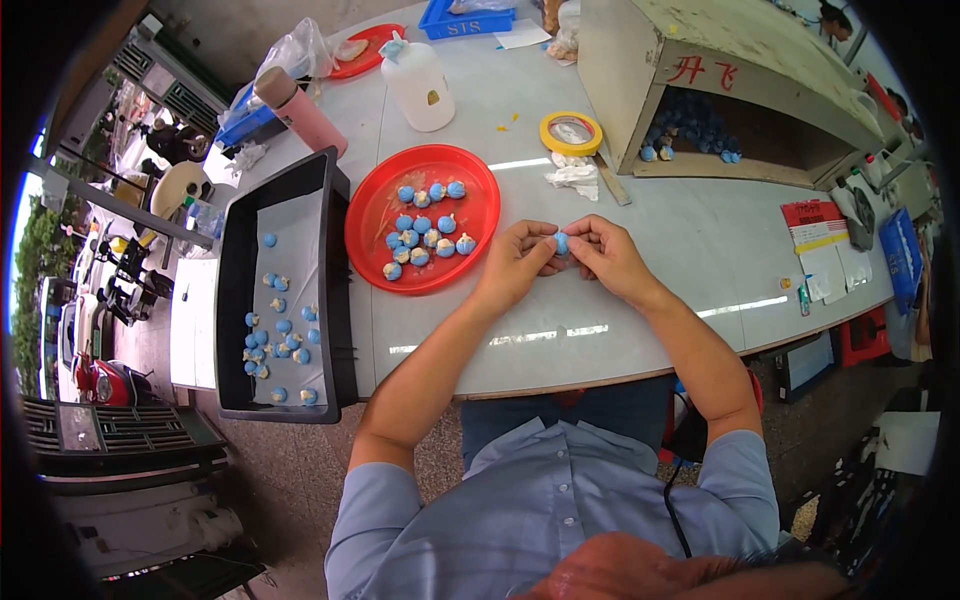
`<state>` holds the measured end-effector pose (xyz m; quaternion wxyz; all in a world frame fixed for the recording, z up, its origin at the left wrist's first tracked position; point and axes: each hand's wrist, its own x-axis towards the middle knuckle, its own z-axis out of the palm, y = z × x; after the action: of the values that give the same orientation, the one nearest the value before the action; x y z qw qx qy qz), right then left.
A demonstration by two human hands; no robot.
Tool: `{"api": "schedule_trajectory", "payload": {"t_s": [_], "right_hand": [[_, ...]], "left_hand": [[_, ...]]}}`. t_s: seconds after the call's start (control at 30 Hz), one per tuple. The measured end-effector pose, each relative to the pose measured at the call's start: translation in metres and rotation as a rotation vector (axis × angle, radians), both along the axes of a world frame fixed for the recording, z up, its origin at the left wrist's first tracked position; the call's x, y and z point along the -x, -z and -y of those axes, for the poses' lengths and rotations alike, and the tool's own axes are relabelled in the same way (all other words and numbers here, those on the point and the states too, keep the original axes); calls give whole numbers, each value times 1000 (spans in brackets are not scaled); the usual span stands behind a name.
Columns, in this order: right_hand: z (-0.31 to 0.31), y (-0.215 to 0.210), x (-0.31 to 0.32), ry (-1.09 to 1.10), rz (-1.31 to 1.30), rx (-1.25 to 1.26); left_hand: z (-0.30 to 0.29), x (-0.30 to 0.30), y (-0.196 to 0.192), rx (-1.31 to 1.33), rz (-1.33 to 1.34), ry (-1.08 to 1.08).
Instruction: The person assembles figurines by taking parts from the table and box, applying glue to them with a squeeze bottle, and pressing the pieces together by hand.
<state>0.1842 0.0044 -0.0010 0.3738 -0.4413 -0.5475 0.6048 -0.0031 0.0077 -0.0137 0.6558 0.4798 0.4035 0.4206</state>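
My left hand (518, 262) and my right hand (603, 253) meet over the grey table (700, 250), and both pinch one small blue piece (561, 242) between their fingertips. Just to the left lies a red round plate (375, 215) with several small blue and cream pieces (428, 228) on it. Further left, a black rectangular tray (235, 300) holds several more of the same small blue pieces (278, 335), scattered on its pale lining.
A roll of yellow tape (571, 133) and crumpled white paper (576, 178) lie beyond my hands. A wooden box (700, 60) open at the front holds dark blue pieces. A white bottle (418, 85), a pink cylinder (302, 112) and a blue crate (470, 20) stand farther back.
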Motion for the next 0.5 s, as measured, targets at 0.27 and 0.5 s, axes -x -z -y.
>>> {"api": "schedule_trajectory", "payload": {"t_s": [0.27, 0.5], "right_hand": [[6, -10, -3, 83, -101, -81], [-18, -2, -20, 462, -134, -194]], "left_hand": [[5, -5, -16, -147, -106, -160], [-14, 46, -36, -724, -1240, -582]]}}
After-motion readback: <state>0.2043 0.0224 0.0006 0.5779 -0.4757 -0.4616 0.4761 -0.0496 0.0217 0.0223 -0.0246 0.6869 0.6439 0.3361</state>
